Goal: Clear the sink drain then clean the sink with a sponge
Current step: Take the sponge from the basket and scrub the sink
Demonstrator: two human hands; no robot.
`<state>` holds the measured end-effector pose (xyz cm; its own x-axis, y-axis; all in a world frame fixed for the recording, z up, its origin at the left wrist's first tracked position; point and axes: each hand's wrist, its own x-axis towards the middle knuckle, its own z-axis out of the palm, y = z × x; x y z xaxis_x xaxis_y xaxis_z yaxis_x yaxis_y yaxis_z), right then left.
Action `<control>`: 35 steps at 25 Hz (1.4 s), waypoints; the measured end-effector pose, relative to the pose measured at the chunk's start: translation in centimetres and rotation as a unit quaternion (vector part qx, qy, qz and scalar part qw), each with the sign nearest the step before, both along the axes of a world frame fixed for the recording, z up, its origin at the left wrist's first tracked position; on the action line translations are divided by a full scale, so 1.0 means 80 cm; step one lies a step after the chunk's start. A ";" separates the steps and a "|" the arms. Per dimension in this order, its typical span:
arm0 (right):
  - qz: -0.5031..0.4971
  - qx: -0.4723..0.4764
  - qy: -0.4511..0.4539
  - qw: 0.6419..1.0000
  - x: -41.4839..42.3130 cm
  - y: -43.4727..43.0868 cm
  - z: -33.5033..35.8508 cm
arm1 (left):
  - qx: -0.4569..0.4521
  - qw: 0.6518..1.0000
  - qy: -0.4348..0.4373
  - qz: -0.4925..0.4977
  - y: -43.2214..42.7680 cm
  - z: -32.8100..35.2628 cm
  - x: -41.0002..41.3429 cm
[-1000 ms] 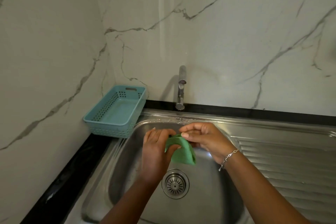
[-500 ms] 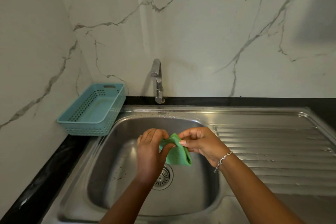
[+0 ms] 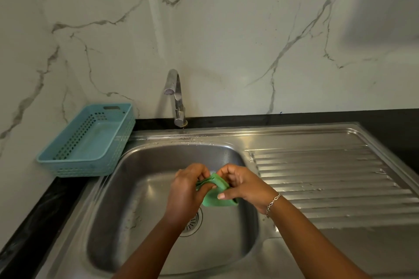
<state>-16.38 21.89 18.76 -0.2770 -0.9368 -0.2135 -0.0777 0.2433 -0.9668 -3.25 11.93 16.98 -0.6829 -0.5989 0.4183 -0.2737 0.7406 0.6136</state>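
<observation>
**Both hands holding a folded green sponge above the sink bowl**

The green sponge (image 3: 216, 202) is hanging in the air over the middle of the steel sink (image 3: 147, 188), folded or bunched between the two hands and touching no part of the bowl. The left hand (image 3: 186, 190) is closing its grip on the sponge's left edge, with its fingers curling over the top and the thumb pressing in from below. The right hand (image 3: 246, 184) is clamping the right side; its thumb is lying across the front face of the sponge while its fingers are curling behind the upper fold. Both grips are meeting on the sponge, so the hands are sitting just beside each other with the green material between them. A thin chain bracelet (image 3: 273, 202) is hanging round the right wrist.

Directly below the hands, the round drain (image 3: 193, 224) is showing partly from behind the left wrist, on the floor of the bowl. The ribbed draining board (image 3: 328, 179) is running off to the right of the bowl. Behind the bowl, a curved chrome tap (image 3: 176, 97) is rising from the back rim. A pale blue perforated basket (image 3: 90, 140) is standing at the back left corner, on the black table (image 3: 29, 229), against the veined marble wall (image 3: 226, 41).
</observation>
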 end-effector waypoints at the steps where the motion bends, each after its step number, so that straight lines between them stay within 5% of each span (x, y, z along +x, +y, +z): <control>1: -0.002 0.011 0.017 1.000 -0.003 0.002 -0.002 | 0.008 1.000 -0.011 -0.016 0.001 -0.001 -0.005; 6: -0.041 0.059 0.008 0.997 -0.019 0.023 -0.019 | 0.035 0.994 -0.028 -0.095 0.012 -0.006 -0.044; 11: -0.109 0.070 -0.113 0.985 -0.068 0.071 -0.035 | 0.018 0.985 -0.040 -0.168 0.049 -0.014 -0.108; 15: -0.183 0.100 -0.191 0.959 -0.144 0.116 -0.040 | 0.005 0.992 -0.015 -0.124 0.070 -0.029 -0.172; 19: -0.272 0.081 -0.228 0.931 -0.248 0.170 -0.030 | 0.022 0.989 -0.126 -0.079 0.092 -0.067 -0.227; 23: -0.353 0.062 -0.092 0.929 -0.355 0.198 -0.009 | 0.000 0.969 -0.242 -0.048 0.110 -0.108 -0.249; 25: -0.376 0.066 0.116 0.917 -0.405 0.195 -0.009 | -0.030 0.964 -0.263 -0.019 0.114 -0.123 -0.254; 27: -0.351 0.092 0.363 0.858 -0.445 0.188 -0.021 | -0.026 0.969 -0.245 0.004 0.116 -0.125 -0.258; 29: -0.255 0.140 0.503 0.814 -0.469 0.187 -0.051 | -0.023 0.971 -0.236 0.009 0.118 -0.121 -0.257; 32: -0.086 0.278 0.543 0.788 -0.482 0.195 -0.109 | -0.036 0.970 -0.240 0.021 0.122 -0.120 -0.257; 35: -0.105 0.281 0.492 0.817 -0.488 0.193 -0.128 | -0.032 0.972 -0.229 0.035 0.121 -0.125 -0.257</control>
